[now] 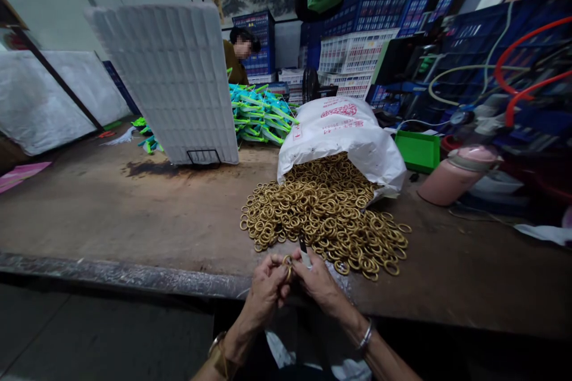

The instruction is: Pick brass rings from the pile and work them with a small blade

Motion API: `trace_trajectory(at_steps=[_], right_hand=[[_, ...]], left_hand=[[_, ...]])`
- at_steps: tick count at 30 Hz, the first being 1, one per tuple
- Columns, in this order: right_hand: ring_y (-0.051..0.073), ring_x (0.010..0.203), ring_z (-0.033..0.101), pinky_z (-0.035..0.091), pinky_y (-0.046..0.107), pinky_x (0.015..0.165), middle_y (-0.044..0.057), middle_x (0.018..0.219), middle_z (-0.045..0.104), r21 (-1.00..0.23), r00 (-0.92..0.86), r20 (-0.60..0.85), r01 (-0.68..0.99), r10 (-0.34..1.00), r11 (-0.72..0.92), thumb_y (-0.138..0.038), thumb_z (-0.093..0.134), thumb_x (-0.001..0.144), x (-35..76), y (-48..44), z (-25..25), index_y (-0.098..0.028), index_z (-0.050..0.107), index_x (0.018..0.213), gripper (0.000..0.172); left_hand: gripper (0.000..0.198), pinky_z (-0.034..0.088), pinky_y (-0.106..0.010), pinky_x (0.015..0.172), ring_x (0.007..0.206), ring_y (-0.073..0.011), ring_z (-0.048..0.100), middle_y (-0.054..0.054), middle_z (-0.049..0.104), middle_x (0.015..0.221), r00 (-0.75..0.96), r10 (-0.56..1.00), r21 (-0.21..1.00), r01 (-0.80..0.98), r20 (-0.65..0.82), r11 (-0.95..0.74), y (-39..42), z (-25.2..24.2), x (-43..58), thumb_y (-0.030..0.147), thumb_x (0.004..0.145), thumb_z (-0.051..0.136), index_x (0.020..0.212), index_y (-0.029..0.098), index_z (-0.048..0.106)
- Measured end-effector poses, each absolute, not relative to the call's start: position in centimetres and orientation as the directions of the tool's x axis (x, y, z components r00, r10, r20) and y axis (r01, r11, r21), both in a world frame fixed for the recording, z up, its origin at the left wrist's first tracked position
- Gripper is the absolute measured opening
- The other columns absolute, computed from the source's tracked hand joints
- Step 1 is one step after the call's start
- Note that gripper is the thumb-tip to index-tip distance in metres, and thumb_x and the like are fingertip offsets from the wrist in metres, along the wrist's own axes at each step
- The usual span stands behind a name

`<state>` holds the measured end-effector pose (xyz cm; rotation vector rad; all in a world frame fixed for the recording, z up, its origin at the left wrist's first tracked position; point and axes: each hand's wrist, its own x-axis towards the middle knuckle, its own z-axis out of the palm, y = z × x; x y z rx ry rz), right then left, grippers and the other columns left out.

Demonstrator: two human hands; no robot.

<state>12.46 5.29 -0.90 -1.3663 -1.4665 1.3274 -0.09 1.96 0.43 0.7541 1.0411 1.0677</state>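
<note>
My left hand point(267, 287) pinches a gold-coloured ring point(288, 268) at the table's front edge. Close beside it, my right hand point(318, 280) is closed around a small knife point(305, 256), its dark tip pointing away from me. The fingertips of both hands meet near the ring; whether the right fingers also touch it I cannot tell. Just beyond the hands lies a heap of gold-coloured rings point(313, 208), spilling from the mouth of a white sack point(344, 125) with red print.
A pale ribbed panel point(167, 83) stands upright on the brown table point(89, 208), with green and blue plastic pieces point(261, 113) behind. Rightward are a green tray point(417, 150), a pink bottle point(458, 175) and red hoses. A person point(236, 56) is at the far side, before stacked crates.
</note>
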Motion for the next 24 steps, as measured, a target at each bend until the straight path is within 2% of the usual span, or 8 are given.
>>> trace_trajectory(at_steps=[4,7,9,12,18,24], right_hand=[[0.011,0.061,0.047,0.037,0.022,0.056,-0.002,0.068,0.053,-0.944,-0.228,-0.045,0.328,0.973,0.033,-0.031,0.044,0.072,13.0,5.3,0.7,-0.018,0.053,0.079,0.017],[0.012,0.064,0.047,0.035,0.022,0.057,-0.002,0.069,0.053,-0.913,-0.303,0.014,0.384,0.953,0.136,-0.031,0.043,0.074,13.0,5.3,1.1,-0.018,0.054,0.076,0.017],[0.012,0.061,0.045,0.035,0.022,0.055,-0.002,0.065,0.050,-0.907,-0.312,0.002,0.399,0.950,0.133,-0.033,0.043,0.075,12.9,5.3,0.6,-0.018,0.053,0.071,0.019],[0.012,0.061,0.044,0.036,0.022,0.056,-0.003,0.064,0.048,-0.931,-0.279,-0.041,0.358,0.959,0.065,-0.035,0.043,0.075,12.7,5.5,-0.5,-0.018,0.051,0.072,0.020],[0.011,0.058,0.043,0.036,0.022,0.055,-0.003,0.061,0.047,-0.945,-0.223,-0.059,0.326,0.973,0.018,-0.034,0.043,0.073,12.6,5.3,-0.8,-0.018,0.049,0.069,0.017],[0.010,0.053,0.043,0.036,0.021,0.053,-0.004,0.057,0.047,-0.953,-0.234,-0.094,0.302,0.968,-0.020,-0.033,0.042,0.075,12.6,5.0,-0.1,-0.018,0.051,0.071,0.018]], left_hand=[[0.032,0.023,-0.016,0.038,0.037,-0.0031,0.030,0.009,0.039,0.046,0.036,0.973,0.963,-0.135,-0.228,0.231,2.2,1.2,0.0,0.044,0.065,0.062,0.065,0.017,0.045],[0.029,0.029,-0.018,0.045,0.045,-0.0054,0.036,0.006,0.043,0.050,0.027,0.990,0.988,-0.068,-0.138,0.139,2.3,1.7,0.0,0.039,0.063,0.063,0.060,0.016,0.047],[0.027,0.031,-0.019,0.048,0.048,-0.0067,0.039,0.005,0.045,0.051,0.048,0.993,0.993,-0.052,-0.105,0.107,2.4,1.6,0.0,0.038,0.064,0.063,0.060,0.015,0.049],[0.029,0.029,-0.019,0.047,0.047,-0.0059,0.038,0.005,0.045,0.052,0.073,0.990,0.989,-0.080,-0.118,0.123,2.3,1.2,-0.1,0.040,0.066,0.062,0.062,0.015,0.048],[0.034,0.018,-0.016,0.035,0.034,-0.0024,0.030,0.007,0.045,0.050,0.216,0.927,0.913,-0.207,-0.308,0.351,1.5,0.7,-0.3,0.049,0.069,0.057,0.076,0.018,0.046],[0.030,0.016,-0.014,0.033,0.035,-0.0009,0.029,0.005,0.048,0.056,0.264,0.924,0.870,-0.342,-0.275,0.357,1.2,0.4,-0.3,0.044,0.072,0.057,0.074,0.017,0.046]])
